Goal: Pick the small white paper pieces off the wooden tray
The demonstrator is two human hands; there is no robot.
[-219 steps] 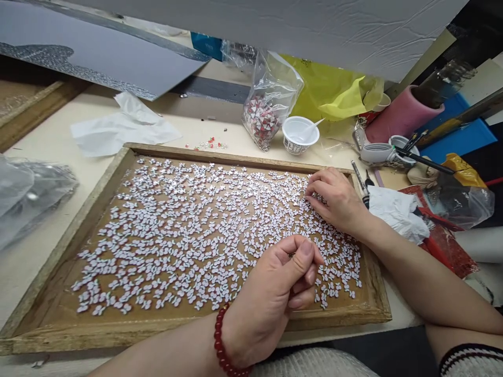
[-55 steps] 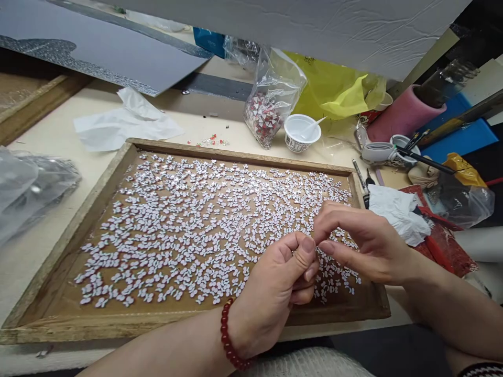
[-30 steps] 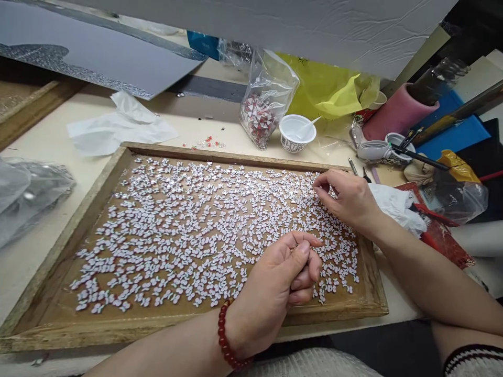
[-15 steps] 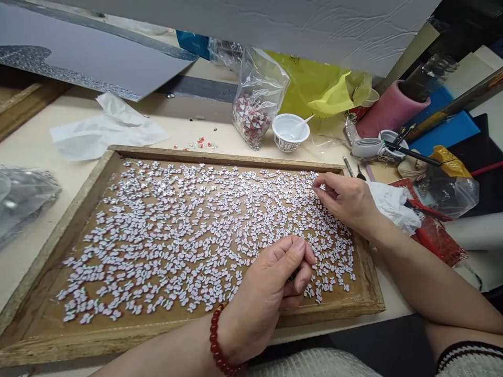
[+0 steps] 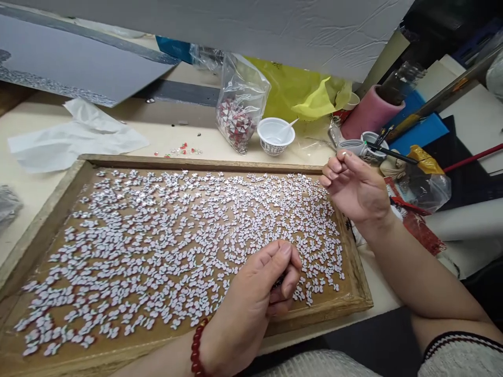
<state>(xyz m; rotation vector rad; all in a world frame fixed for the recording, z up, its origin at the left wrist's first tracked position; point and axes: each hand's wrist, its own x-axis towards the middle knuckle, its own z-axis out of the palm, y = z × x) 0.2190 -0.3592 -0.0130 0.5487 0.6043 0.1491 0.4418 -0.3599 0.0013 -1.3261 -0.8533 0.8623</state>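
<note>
A shallow wooden-framed tray lies before me, its brown base scattered with many small white pieces shaped like paired cherries with coloured edges. My left hand, with a red bead bracelet on the wrist, is closed over the tray's near right part. Something dark shows inside its curled fingers, too hidden to name. Above the tray's far right corner, my right hand is raised with the palm turned up. Its thumb and fingertip pinch together at a tiny pale spot that I cannot make out.
Behind the tray stand a clear bag of red and white pieces and a white cup with a spoon. Loose red and clear bits and a white tissue lie left of them. A pink roll and pens crowd the right.
My right hand has lifted off the pieces at the tray's far right and turned palm up. My left hand stays closed in about the same place. The view has shifted to the right.
</note>
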